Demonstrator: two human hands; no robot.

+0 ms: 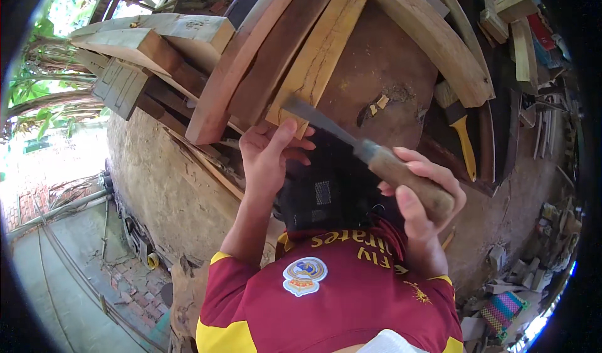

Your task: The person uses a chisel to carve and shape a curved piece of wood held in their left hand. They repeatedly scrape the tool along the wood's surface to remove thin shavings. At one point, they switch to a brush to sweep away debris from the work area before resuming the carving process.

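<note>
My left hand pinches the near end of a yellowish wooden board, thumb on its top face and some fingers beyond its edge. Long dark cracks or grain lines run along this board. Wrapped round the wooden handle of a chisel, my right hand is to the right of the board. The chisel's flat metal blade points up and left, its slightly blurred tip over the near end of the board. Whether the tip touches the wood I cannot tell.
A reddish curved beam and a dark brown plank lie left of the board. Another curved beam lies to the right, near a brush with a yellow handle. Wood chips rest on the brown surface between.
</note>
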